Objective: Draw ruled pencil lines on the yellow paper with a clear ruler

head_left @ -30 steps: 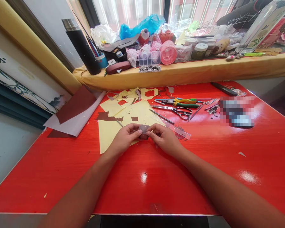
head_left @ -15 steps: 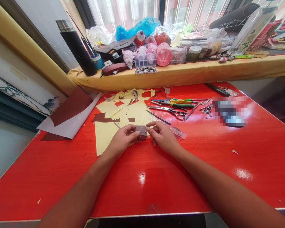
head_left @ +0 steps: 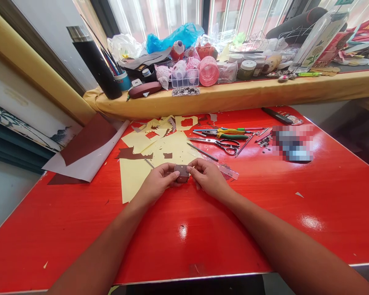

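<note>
A small brown folded piece, greyish on its upper face with tiny pale dots, is held up between my two hands over the table. My left hand pinches its left edge, thumb in front and fingers behind. On the opposite edge, my right hand closes thumb and forefinger near the upper right corner. Whether the piece is leather or card I cannot tell. Beneath and beyond the hands lie yellow paper sheets with brown scraps on them. A clear plastic packet lies just past my right hand.
Scissors, pliers and a thin dark rod lie beyond my hands. Small metal snaps are scattered at right, beside a blurred object. Brown sheets lie left. A crowded sill runs along the back.
The view has shifted slightly. The brown piece has tilted, so its upper face looks narrower and darker, and my right thumb has come onto its corner. Both hands keep hold.
</note>
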Available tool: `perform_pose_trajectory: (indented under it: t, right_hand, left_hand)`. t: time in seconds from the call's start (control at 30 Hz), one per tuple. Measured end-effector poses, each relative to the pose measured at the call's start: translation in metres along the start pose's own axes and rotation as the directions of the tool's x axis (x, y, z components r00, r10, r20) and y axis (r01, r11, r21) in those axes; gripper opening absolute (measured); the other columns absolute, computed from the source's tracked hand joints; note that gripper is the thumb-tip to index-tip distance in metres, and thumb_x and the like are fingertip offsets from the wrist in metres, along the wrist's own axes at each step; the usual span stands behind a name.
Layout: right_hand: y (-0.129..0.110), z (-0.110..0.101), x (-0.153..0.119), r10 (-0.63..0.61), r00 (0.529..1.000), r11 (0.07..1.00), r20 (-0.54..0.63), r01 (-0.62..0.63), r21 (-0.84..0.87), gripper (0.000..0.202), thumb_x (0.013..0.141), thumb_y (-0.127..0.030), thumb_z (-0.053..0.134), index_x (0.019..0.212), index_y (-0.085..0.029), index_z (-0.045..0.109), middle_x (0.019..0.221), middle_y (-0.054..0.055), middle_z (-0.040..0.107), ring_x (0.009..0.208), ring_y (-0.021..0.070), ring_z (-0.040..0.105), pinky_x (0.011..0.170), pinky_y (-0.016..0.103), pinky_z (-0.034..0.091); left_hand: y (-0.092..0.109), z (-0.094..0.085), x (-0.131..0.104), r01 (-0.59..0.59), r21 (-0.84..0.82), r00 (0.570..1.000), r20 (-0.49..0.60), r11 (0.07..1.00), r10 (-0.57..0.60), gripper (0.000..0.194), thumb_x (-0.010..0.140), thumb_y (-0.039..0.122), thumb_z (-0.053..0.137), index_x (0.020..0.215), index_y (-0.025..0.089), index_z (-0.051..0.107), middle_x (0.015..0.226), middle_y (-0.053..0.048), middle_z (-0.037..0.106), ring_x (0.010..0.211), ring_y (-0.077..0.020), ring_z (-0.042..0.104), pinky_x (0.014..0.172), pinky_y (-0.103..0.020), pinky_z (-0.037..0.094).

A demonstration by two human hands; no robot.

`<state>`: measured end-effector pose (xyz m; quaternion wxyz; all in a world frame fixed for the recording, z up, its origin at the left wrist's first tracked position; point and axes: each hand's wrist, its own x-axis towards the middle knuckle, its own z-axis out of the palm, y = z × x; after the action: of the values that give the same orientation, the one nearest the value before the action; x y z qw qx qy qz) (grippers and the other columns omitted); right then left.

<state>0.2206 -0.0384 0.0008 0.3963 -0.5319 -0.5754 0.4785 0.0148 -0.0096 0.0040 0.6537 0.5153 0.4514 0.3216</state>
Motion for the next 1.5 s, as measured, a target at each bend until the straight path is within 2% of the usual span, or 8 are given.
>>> perform_pose_trajectory:
  t: [0.4, 0.67, 0.8, 1.0, 1.1, 1.27, 1.4, 1.5]
  right_hand:
    - [0.004, 0.005, 0.003, 0.0, 0.997, 0.996, -0.071, 0.006, 0.091, 0.014, 0.104, -0.033, 0.06, 0.094, -0.024, 0.062, 0.054, -0.008, 0.055, 0.046, 0.0133, 0.055, 0.051, 0.024, 0.041]
    - [-0.007, -0.008, -0.003, -0.009, 0.998, 0.996, -0.07, 0.015, 0.09, 0.017, 0.104, -0.038, 0.062, 0.095, -0.024, 0.062, 0.06, -0.007, 0.056, 0.049, 0.014, 0.055, 0.052, 0.026, 0.042]
    - [-0.004, -0.041, -0.017, -0.072, 0.988, 0.995, -0.134, 0.062, -0.074, 0.021, 0.101, -0.043, 0.064, 0.091, -0.024, 0.064, 0.063, -0.006, 0.05, 0.057, 0.0147, 0.049, 0.055, 0.026, 0.037]
    - [0.021, -0.123, -0.04, -0.075, 0.94, 0.953, -0.332, -0.03, -0.302, 0.025, 0.103, -0.044, 0.058, 0.092, -0.022, 0.066, 0.074, -0.001, 0.063, 0.064, 0.0164, 0.055, 0.06, 0.027, 0.04]
    - [0.032, -0.164, -0.05, -0.089, 0.904, 0.791, -0.418, -0.19, -0.581, 0.026, 0.106, -0.041, 0.055, 0.097, -0.021, 0.071, 0.077, 0.0, 0.069, 0.068, 0.0178, 0.061, 0.064, 0.027, 0.043]
    - [0.039, -0.219, -0.055, -0.07, 0.826, 0.652, -0.559, -0.386, -0.652, 0.022, 0.105, -0.035, 0.06, 0.106, -0.02, 0.076, 0.088, 0.006, 0.078, 0.077, 0.0228, 0.068, 0.066, 0.03, 0.04]
    - [0.042, -0.246, -0.046, -0.044, 0.782, 0.531, -0.622, -0.509, -0.677, 0.021, 0.105, -0.031, 0.062, 0.11, -0.02, 0.078, 0.094, 0.009, 0.082, 0.085, 0.0265, 0.073, 0.069, 0.031, 0.041]
    - [0.042, -0.254, -0.037, -0.022, 0.774, 0.445, -0.633, -0.559, -0.7, 0.021, 0.106, -0.032, 0.063, 0.111, -0.021, 0.079, 0.098, 0.01, 0.084, 0.091, 0.0284, 0.075, 0.073, 0.032, 0.044]
  left_hand:
    - [0.001, -0.006, 0.002, 0.031, 0.206, 0.999, -0.034, 0.978, -0.024, 0.067, 0.069, 0.073, 0.089, 0.11, 0.022, 0.076, 0.106, -0.011, 0.084, 0.094, -0.0319, 0.082, 0.09, -0.045, 0.068]
    - [0.009, 0.0, -0.005, 0.047, 0.438, 0.993, -0.119, 0.898, 0.006, 0.07, 0.068, 0.081, 0.081, 0.112, 0.026, 0.074, 0.082, -0.006, 0.082, 0.074, -0.0308, 0.08, 0.069, -0.038, 0.066]
    - [0.009, 0.001, -0.007, 0.049, 0.521, 0.991, -0.129, 0.852, 0.021, 0.064, 0.074, 0.078, 0.074, 0.114, 0.028, 0.073, 0.073, -0.004, 0.079, 0.064, -0.0291, 0.075, 0.064, -0.038, 0.062]
    - [0.005, 0.0, -0.006, 0.068, 0.667, 0.984, -0.169, 0.742, 0.062, 0.064, 0.077, 0.08, 0.065, 0.115, 0.03, 0.075, 0.067, -0.002, 0.075, 0.054, -0.0282, 0.07, 0.058, -0.038, 0.057]
    - [0.001, -0.002, -0.003, 0.057, 0.671, 0.985, -0.158, 0.739, 0.067, 0.062, 0.078, 0.081, 0.065, 0.114, 0.031, 0.074, 0.069, -0.002, 0.077, 0.053, -0.0272, 0.069, 0.057, -0.037, 0.058]
    - [-0.001, -0.009, 0.0, 0.125, 0.667, 0.987, -0.162, 0.734, -0.02, 0.067, 0.078, 0.08, 0.064, 0.122, 0.03, 0.073, 0.074, -0.001, 0.08, 0.055, -0.0254, 0.069, 0.059, -0.036, 0.06]
    - [0.006, -0.008, 0.001, 0.196, 0.663, 0.979, -0.176, 0.723, -0.105, 0.074, 0.074, 0.084, 0.063, 0.124, 0.031, 0.071, 0.08, 0.0, 0.081, 0.06, -0.025, 0.071, 0.064, -0.036, 0.059]
    - [0.011, -0.003, 0.002, 0.264, 0.648, 0.962, -0.232, 0.714, -0.145, 0.085, 0.065, 0.092, 0.058, 0.122, 0.031, 0.071, 0.07, 0.001, 0.077, 0.061, -0.027, 0.07, 0.066, -0.038, 0.057]
